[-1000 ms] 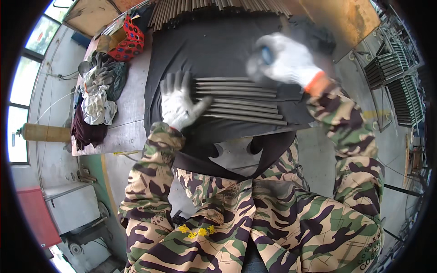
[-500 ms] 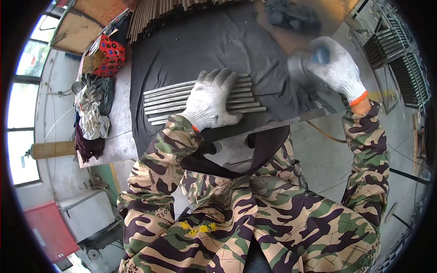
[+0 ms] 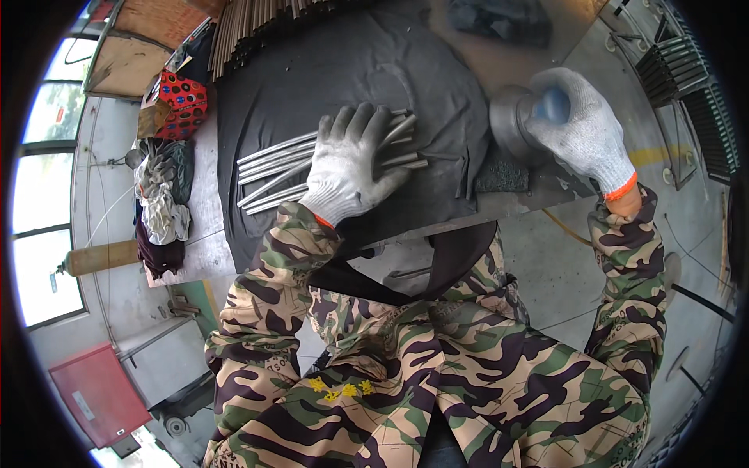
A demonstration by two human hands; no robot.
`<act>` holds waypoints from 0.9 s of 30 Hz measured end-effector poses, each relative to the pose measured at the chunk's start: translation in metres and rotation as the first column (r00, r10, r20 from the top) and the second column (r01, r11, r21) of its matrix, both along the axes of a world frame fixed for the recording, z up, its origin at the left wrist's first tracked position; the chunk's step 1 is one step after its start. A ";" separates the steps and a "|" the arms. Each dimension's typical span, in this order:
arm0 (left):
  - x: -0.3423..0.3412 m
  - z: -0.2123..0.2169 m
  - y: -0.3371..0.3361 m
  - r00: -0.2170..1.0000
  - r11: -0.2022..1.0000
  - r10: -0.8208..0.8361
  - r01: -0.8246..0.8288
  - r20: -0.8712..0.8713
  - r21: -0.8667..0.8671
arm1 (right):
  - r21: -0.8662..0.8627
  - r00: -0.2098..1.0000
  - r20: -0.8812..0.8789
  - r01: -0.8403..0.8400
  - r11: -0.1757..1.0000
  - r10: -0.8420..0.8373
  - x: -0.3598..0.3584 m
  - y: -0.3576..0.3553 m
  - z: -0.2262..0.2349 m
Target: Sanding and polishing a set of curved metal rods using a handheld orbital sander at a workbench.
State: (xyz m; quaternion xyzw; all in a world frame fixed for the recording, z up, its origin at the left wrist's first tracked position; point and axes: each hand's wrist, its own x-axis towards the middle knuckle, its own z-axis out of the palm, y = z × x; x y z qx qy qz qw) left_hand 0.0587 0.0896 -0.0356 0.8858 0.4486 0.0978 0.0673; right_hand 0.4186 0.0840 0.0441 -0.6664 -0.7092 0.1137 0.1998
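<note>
Several slim metal tubes (image 3: 269, 157) lie on a black cloth (image 3: 343, 70), some crossing others at a slant. Across their middle rests my left hand (image 3: 347, 156), in a grey-coated white glove, palm down with fingers stretched out. It covers the tubes' middle lengths. My right hand (image 3: 581, 125), gloved in white with an orange cuff, is closed around the blue top of a round grey object (image 3: 511, 125) at the table's right side. That object is blurred, and its exact kind cannot be told. Close below it lies a dark, rough-textured rectangular pad (image 3: 502, 176).
Many more tubes (image 3: 253, 27) are stacked at the table's far edge. A dark cloth bundle (image 3: 499, 19) lies far right. On the left are a red patterned box (image 3: 183, 93) and crumpled gloves and rags (image 3: 164, 199). A rack of dark tubes (image 3: 675, 74) stands at right.
The tubes under my left hand, nearly parallel before, now lie askew and crossing. My left hand has shifted slightly up and left with them. My right hand keeps its hold on the blue-topped object.
</note>
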 end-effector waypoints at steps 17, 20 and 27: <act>0.012 0.002 0.001 0.995 0.995 0.080 -0.077 -0.051 0.063 | 0.030 0.997 0.013 -0.079 0.996 0.078 -0.003 -0.002 0.000; 0.000 0.001 0.021 1.000 0.999 -0.018 0.019 -0.010 0.038 | 0.034 0.994 0.050 -0.097 0.995 0.095 -0.003 -0.001 0.002; 0.033 -0.015 0.014 0.979 0.972 0.204 -0.202 -0.009 0.121 | 0.015 0.994 -0.049 -0.092 0.996 0.093 0.002 -0.001 0.010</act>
